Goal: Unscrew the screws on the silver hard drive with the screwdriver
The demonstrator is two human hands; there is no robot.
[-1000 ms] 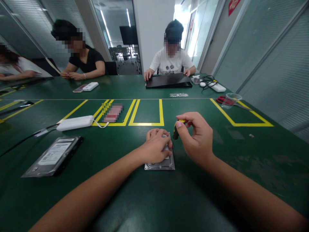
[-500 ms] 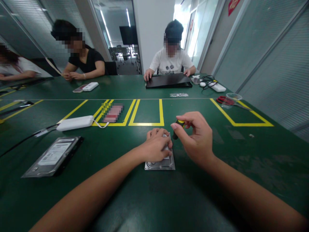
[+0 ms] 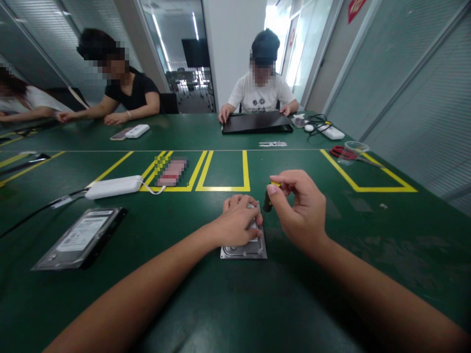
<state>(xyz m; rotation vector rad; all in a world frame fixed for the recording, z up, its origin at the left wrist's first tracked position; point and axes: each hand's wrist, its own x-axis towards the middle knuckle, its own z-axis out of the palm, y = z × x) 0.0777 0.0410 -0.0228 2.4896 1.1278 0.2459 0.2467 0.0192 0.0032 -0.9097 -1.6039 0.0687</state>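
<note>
The right hand (image 3: 303, 206) pinches a black-and-yellow screwdriver (image 3: 268, 202) between thumb and fingers, by the right edge of the hard drive (image 3: 245, 252). The left hand (image 3: 239, 223), loosely spread, rests on that drive, left of which lies a second hard drive (image 3: 85, 235); red-handled scissors (image 3: 340, 153) lie beyond, rightward.

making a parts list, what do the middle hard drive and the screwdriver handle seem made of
Middle hard drive: probably metal, smooth and silvery, with a dull sheen on its uncovered near end.
Screwdriver handle: likely plastic, perhaps rubber-coated; dark with yellow and no metallic shine, though too small to be sure.
</note>
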